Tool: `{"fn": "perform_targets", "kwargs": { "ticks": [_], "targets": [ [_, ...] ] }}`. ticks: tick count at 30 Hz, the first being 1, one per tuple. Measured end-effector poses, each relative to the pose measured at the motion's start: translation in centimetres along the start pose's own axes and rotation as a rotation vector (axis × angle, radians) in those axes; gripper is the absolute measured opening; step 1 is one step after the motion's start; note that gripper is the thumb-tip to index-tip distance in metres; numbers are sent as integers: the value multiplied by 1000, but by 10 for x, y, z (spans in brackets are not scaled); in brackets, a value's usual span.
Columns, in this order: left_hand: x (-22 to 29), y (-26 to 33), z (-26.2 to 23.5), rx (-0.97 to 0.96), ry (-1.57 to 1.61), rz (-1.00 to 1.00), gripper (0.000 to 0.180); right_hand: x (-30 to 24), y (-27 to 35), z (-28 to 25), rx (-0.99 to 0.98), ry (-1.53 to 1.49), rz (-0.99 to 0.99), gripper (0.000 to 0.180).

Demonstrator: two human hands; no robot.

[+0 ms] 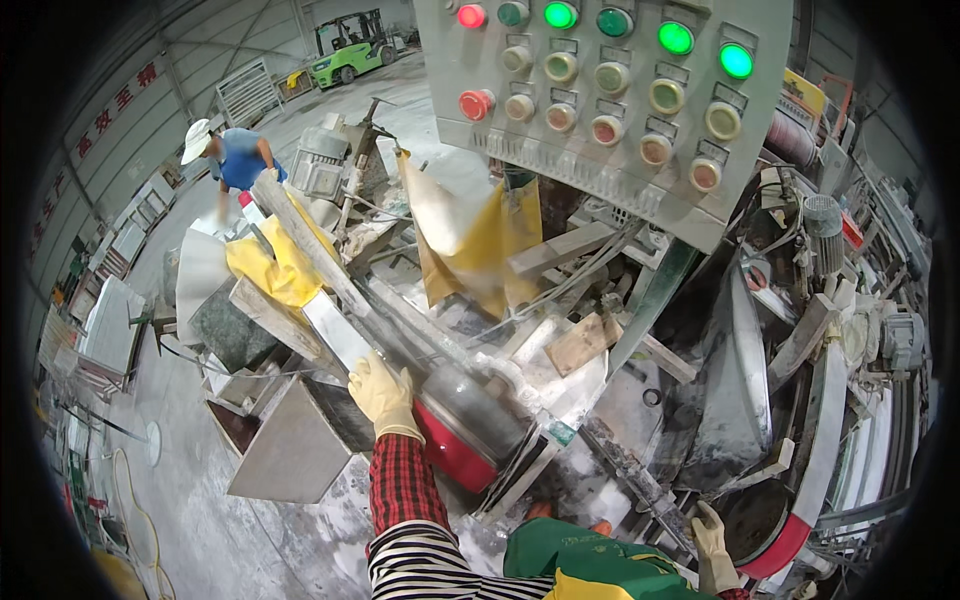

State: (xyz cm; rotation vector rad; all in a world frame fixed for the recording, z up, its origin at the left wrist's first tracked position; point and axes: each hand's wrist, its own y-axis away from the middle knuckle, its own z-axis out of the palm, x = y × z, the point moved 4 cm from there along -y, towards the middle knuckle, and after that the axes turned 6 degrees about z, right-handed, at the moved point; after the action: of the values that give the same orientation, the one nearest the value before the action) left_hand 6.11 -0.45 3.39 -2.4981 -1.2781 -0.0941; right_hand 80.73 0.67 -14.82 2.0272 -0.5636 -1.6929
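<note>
The left hand [383, 392] wears a pale cream glove below a red-and-black checked cuff [403, 480] and a black-and-white striped sleeve [425, 568]. The round machine housing [462, 425] is grey with a red rim. The grey control panel [610, 90] carries red, green and beige buttons.

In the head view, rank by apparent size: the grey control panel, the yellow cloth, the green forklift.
1. Control panel, though nearest the camera.
2. Yellow cloth.
3. Forklift, far off, so true size is unsure.
</note>
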Motion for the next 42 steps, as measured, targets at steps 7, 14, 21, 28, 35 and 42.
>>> {"fn": "perform_targets", "kwargs": {
  "ticks": [7,14,21,28,35,42],
  "targets": [
    [10,18,-5,52,15,-36,53,19,12,-8,-45,-68,69,55],
    [8,69,14,222,129,70,46,35,-5,14,-142,-115,97,58],
    [34,121,5,214,299,90,39,17,-10,52,-252,-93,9,51],
    [45,192,7,11,645,-15,61,6,5,82,-284,-59,-31,49],
    [180,250,-15,-575,1478,68,73,-66,11,104,-373,-491,22,64],
    [313,360,-62,-653,1071,1256,71,-173,89,118,-206,-598,-242,75]
  ]
}}
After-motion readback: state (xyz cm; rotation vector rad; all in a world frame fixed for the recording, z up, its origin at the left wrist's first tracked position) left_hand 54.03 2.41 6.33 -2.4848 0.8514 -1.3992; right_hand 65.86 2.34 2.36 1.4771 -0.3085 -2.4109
